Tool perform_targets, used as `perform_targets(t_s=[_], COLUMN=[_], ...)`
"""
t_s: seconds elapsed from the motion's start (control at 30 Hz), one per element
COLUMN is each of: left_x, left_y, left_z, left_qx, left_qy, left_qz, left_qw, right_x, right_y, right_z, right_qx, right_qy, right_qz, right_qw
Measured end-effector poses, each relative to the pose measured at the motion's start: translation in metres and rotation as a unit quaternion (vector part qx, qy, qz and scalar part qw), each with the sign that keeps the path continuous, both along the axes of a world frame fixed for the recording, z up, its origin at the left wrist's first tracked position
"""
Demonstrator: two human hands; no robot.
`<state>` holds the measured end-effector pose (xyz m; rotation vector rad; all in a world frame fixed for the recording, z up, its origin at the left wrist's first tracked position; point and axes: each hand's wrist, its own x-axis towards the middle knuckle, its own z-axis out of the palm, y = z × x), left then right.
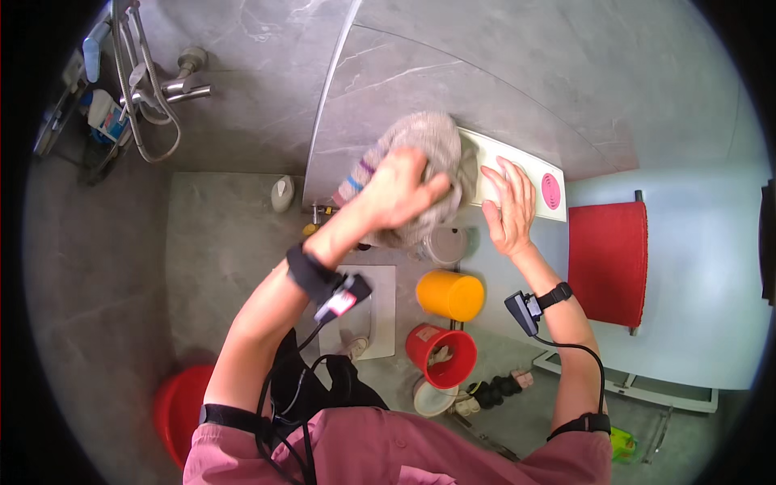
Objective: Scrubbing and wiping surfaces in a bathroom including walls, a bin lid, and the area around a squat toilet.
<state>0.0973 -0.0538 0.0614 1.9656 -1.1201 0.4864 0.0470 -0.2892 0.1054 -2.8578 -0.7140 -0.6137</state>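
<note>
A bundled, beige-grey knitted garment [436, 133] with a band of coloured stripes at its left lies against the tiled wall, over one end of a white rectangular panel [482, 149]. My left hand [398, 190] is over the knit, slightly blurred, its thumb stretched away from the other fingers. Most of the garment's underside is hidden. On the panel's right part rests or hovers my right hand [511, 208], fingers apart and holding nothing. Beside it, a pink oval [550, 191] marks the panel's right end.
Below the garment stand a clear tub [444, 244], a yellow bucket [450, 296] and a red bucket [441, 356]. A red cloth [608, 263] hangs at the right. Shower fittings [174, 89] are upper left, a larger red tub [184, 408] lower left. Shoes [493, 392] lie on the floor.
</note>
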Motion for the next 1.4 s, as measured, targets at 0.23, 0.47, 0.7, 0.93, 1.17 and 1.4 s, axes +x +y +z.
perform_targets(t_s=[0.23,0.47,0.7,0.93,1.17,1.4], left_x=[-0.042,-0.078,-0.037,-0.047,-0.024,0.016], left_y=[0.000,0.053,-0.021,0.001,0.016,-0.001], left_z=[-0.004,-0.005,0.028,-0.014,0.007,0.029], left_qx=[-0.075,-0.173,0.045,0.080,-0.077,-0.038], left_qy=[0.148,0.241,-0.030,0.019,0.192,0.202], left_qz=[0.029,0.048,0.015,0.066,0.106,0.163], left_qw=[0.986,0.954,0.998,0.994,0.973,0.965], right_x=[0.000,-0.007,0.018,0.024,0.023,0.025], right_y=[-0.008,-0.014,-0.065,-0.093,-0.083,-0.084], right_z=[0.009,0.014,0.017,-0.020,-0.018,-0.020], right_qx=[0.010,0.007,0.293,0.053,0.033,0.030], right_qy=[0.032,0.075,0.041,0.011,-0.007,-0.034], right_qz=[-0.016,-0.015,-0.073,-0.269,-0.282,-0.283], right_qw=[0.999,0.997,0.952,0.962,0.959,0.958])
